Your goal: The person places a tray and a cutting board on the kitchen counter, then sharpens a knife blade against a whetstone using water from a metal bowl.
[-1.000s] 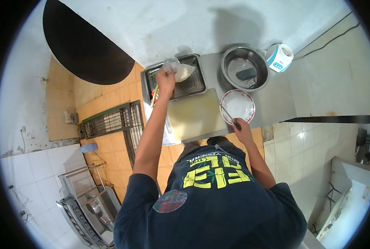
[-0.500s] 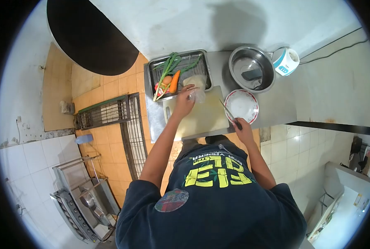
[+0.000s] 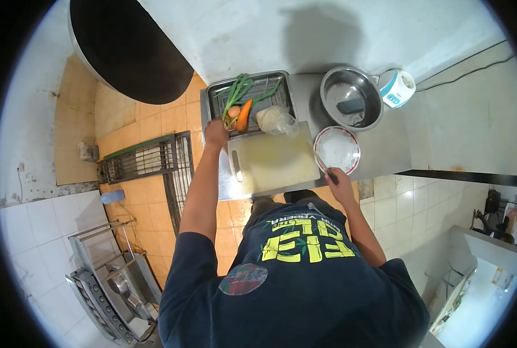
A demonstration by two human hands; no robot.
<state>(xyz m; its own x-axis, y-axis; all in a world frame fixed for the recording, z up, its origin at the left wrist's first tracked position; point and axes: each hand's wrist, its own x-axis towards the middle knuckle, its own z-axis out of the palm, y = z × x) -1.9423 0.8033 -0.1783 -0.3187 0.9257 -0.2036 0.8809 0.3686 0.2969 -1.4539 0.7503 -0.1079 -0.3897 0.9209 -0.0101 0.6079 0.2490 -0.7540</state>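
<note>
My left hand (image 3: 216, 134) is at the near left corner of the metal tray (image 3: 291, 87), by the root end of the green onions (image 3: 237, 91); its fingers are partly hidden and its grasp is unclear. An egg (image 3: 234, 111), a carrot (image 3: 244, 115) and a clear plastic bag with something pale inside (image 3: 274, 120) lie in the tray. My right hand (image 3: 340, 181) holds a knife (image 3: 332, 176) by its dark handle, the blade reaching over the left edge of a white bowl with a red rim (image 3: 338, 149). The cutting board (image 3: 273, 159) lies between my hands.
A large steel basin (image 3: 352, 97) with a dark object inside stands behind the bowl. Right of it is a white and blue appliance (image 3: 398, 88) with a cable along the wall. A black round shape (image 3: 131, 49) hangs at the upper left.
My left hand first brought the plastic bag to the tray's near right side, then let it go and moved left to the tray's corner. My right hand has stayed by the bowl with the knife.
</note>
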